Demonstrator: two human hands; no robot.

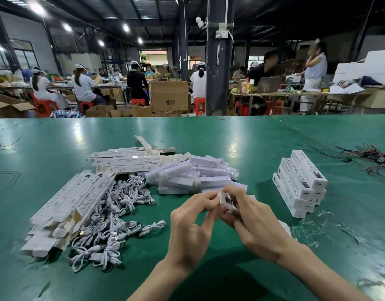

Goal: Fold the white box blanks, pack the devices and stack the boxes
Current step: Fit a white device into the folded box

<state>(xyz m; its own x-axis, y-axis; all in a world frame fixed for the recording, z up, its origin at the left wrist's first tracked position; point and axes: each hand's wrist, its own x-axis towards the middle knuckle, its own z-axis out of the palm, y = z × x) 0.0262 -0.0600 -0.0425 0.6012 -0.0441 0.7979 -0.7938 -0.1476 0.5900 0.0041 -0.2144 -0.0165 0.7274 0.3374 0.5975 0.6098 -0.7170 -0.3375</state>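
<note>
Both hands meet low over the green surface (252, 135), clamped on one white box (228, 201) held end-on just above it. The right hand (254, 224) is curled round the box body from the side and beneath, thumb and forefinger bent over the top edge. The left hand (192, 224) pinches the small end flap between thumb and fingertips (215, 197); whether that flap is tucked in I cannot tell.

Just beyond the hands lies a loose heap of white bar-shaped devices (187, 173), lying across one another. To the left of it spreads a tangle of white cables (113, 216), and against that a fan of flat box blanks (70, 205), printed sides up, with more blanks (126, 160) behind.

Off to the right, well apart from the heap, stands a stack of boxes (300, 183), closed and laid in stepped rows. Scraps of clear plastic (311, 227) lie in front of it, and thin dark wires (373, 157) lie by the far right edge.
</note>
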